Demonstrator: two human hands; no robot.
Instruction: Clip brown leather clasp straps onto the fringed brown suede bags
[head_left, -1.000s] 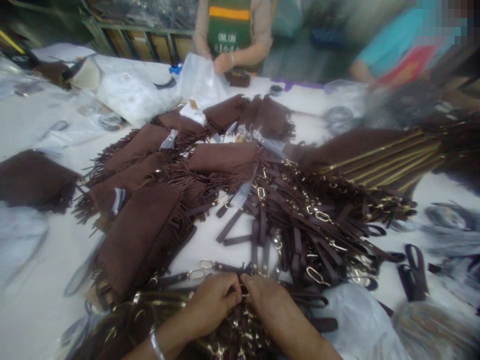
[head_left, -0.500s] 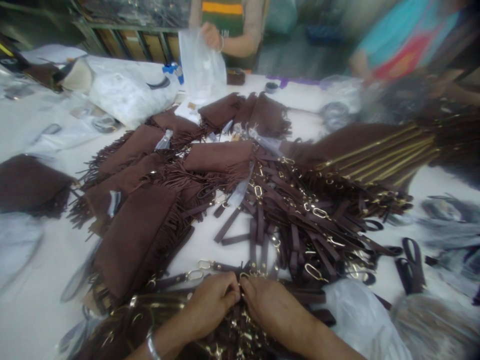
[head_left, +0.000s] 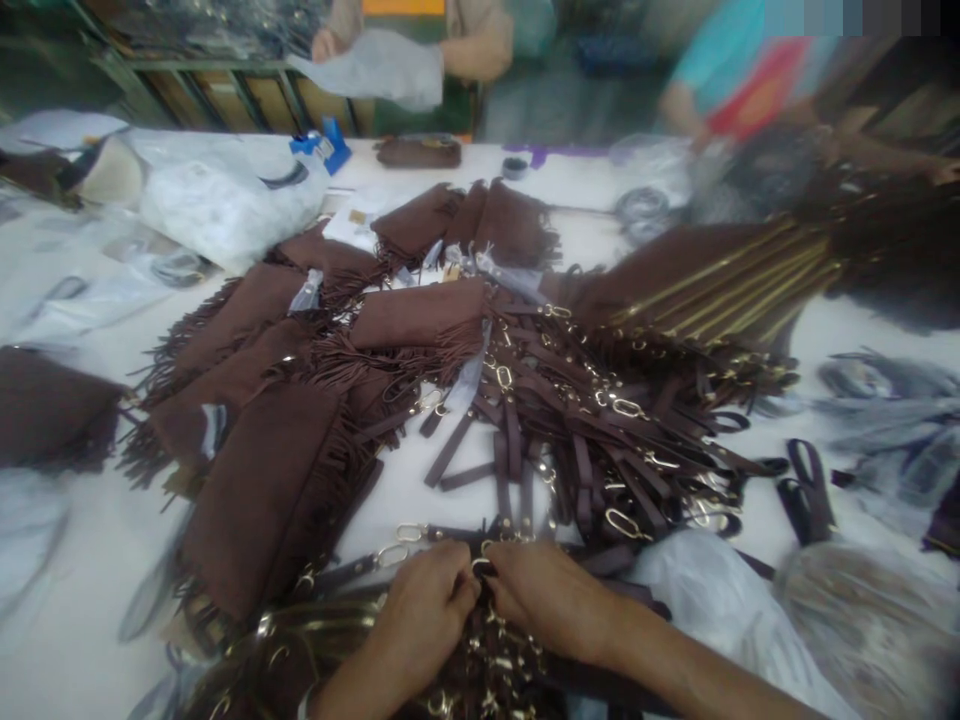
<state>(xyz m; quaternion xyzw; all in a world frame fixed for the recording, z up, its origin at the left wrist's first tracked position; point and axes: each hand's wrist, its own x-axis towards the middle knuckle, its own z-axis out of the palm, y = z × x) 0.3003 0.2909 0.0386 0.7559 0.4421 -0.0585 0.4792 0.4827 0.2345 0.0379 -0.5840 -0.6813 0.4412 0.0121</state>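
My left hand and my right hand meet at the near edge of the table, fingers curled and pinched together over a dark brown strap with a gold clasp. What exactly sits between the fingertips is too small to name. Under my wrists lies a brown fringed bag with gold hardware. Just beyond my hands spreads a big heap of brown straps with gold clips.
Several brown suede fringed pouches fan out at left and centre on the white table. Clear plastic bags lie at far left and near right. Two other people stand across the table; one holds a plastic bag.
My hands stay pinched together on the strap hardware, barely shifting. The view has tilted a little. The person opposite has lifted the plastic bag and turned it sideways.
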